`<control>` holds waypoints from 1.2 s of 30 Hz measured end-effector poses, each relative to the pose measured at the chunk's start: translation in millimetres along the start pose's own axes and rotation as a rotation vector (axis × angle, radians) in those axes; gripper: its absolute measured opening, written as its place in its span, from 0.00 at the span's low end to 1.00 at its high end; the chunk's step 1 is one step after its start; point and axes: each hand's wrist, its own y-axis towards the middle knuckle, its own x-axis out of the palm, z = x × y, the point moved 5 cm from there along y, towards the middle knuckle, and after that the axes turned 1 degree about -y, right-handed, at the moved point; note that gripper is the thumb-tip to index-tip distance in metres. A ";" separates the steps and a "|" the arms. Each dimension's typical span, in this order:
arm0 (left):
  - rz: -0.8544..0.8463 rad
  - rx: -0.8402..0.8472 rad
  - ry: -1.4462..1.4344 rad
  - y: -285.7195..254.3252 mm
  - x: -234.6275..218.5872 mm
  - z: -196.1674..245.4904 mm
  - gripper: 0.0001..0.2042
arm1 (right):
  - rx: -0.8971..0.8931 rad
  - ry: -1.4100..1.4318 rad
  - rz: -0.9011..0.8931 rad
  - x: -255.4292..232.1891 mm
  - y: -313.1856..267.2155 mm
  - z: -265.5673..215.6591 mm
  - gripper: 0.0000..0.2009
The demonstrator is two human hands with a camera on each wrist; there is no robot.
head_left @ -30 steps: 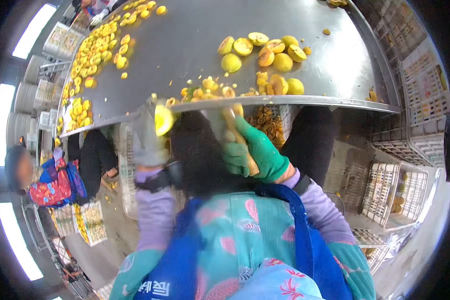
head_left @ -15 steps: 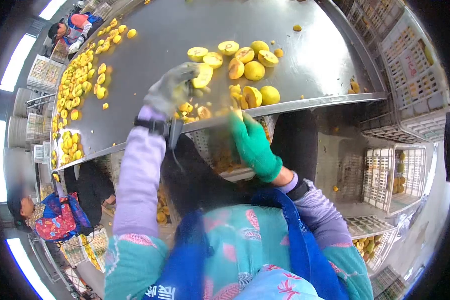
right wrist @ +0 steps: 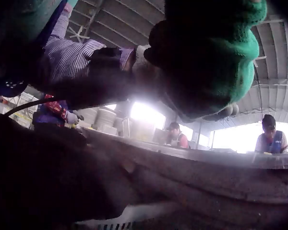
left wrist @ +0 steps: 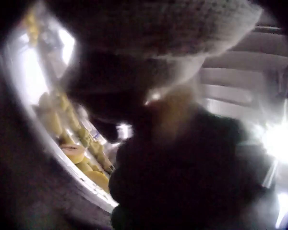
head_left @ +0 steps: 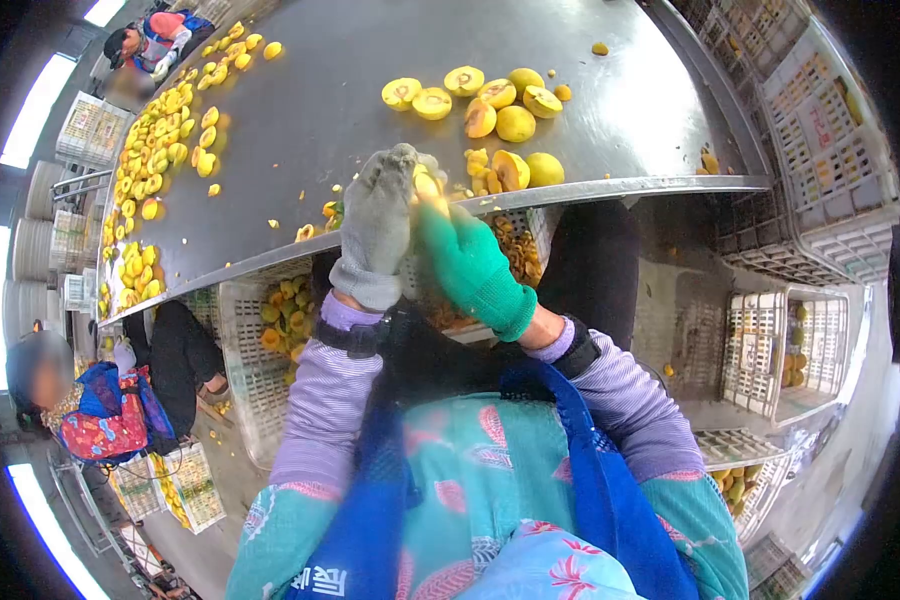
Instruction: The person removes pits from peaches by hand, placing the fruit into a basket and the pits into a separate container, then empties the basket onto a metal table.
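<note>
My left hand (head_left: 375,215), in a grey glove, holds a yellow peach half (head_left: 427,187) at the near edge of the metal table (head_left: 300,110). My right hand (head_left: 480,275), in a green glove, meets it there, its fingers curled. The wooden-handled tool seen in this hand earlier is mostly hidden in the glove now. Dark, blurred gloves fill much of the left wrist view. Just beyond the hands lie several peach halves (head_left: 400,93) and whole peaches (head_left: 515,123). Pits and scraps (head_left: 520,250) lie in a crate below the table edge.
Many cut peaches (head_left: 170,130) spread along the table's left side. A crate of fruit (head_left: 255,400) stands left of my knees. White crates (head_left: 820,150) are stacked at the right. Other people (head_left: 100,410) work at the left.
My left hand reached onto the table, took a peach half and drew it back to the near edge. My right hand rose from between the knees to meet it.
</note>
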 end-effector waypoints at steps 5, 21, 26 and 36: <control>-0.021 -0.095 -0.290 -1.8 -13.6 -27.4 0.16 | -0.042 0.031 -0.163 3.4 -11.0 -4.4 0.20; -0.253 -0.165 0.071 35.2 18.2 -15.3 0.09 | 1.244 1.450 -0.261 19.6 -6.4 -3.5 0.21; -0.204 -0.140 -0.422 17.3 -1.8 -45.3 0.11 | 1.302 2.349 -0.400 28.2 -9.9 -30.5 0.22; 0.396 -0.285 0.300 -62.9 -182.0 -30.7 0.19 | 1.735 2.016 -0.540 23.7 -77.6 -2.7 0.18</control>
